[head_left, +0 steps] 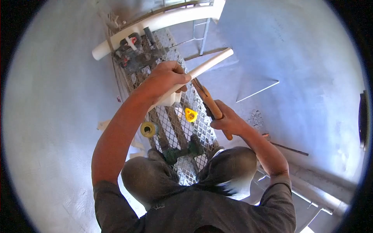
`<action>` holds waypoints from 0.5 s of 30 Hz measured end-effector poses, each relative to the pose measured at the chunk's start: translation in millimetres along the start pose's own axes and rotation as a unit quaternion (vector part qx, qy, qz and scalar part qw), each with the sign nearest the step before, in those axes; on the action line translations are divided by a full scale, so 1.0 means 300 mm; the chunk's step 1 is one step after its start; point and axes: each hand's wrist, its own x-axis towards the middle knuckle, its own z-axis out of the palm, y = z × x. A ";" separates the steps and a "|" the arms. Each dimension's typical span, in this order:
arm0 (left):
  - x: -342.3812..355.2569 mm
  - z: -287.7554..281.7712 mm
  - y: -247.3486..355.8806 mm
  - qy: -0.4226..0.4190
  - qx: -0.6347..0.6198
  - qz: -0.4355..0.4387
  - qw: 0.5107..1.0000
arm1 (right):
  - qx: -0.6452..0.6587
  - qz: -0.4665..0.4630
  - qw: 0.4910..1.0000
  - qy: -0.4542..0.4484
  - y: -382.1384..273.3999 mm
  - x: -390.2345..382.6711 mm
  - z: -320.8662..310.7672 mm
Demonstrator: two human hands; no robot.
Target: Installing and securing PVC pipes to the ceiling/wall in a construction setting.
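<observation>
White pipe (211, 63), wooden-handled tool (210, 101)
Left hand (168, 79) clasps the pipe, one end jutting beyond the thumb; right hand (228, 118) grips the tool's handle.

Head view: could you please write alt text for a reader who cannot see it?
A person's left hand grips a white pipe while the right hand holds an orange-handled tool, its tip at the pipe. Metal mesh lies below.

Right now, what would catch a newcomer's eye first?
The long, round white tube gripped in the left hand, slanting up to the right. Then the orange-handled tool in the right hand, its dark end near that tube. Below, a small yellow object shows against the metal mesh platform.
</observation>
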 end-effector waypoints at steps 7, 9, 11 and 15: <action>0.063 0.089 0.043 -0.016 -0.043 0.012 0.999 | -0.029 -0.027 0.997 0.068 0.062 -0.042 -0.049; 0.079 0.111 0.037 -0.012 -0.042 0.007 0.999 | -0.032 -0.023 0.996 0.074 0.063 -0.055 -0.053; 0.096 0.134 0.024 -0.009 -0.034 -0.003 0.999 | -0.047 -0.017 0.996 0.071 0.060 -0.066 -0.060; 0.117 0.160 0.024 -0.004 0.005 0.009 1.000 | -0.015 0.008 0.998 0.064 0.051 -0.067 -0.061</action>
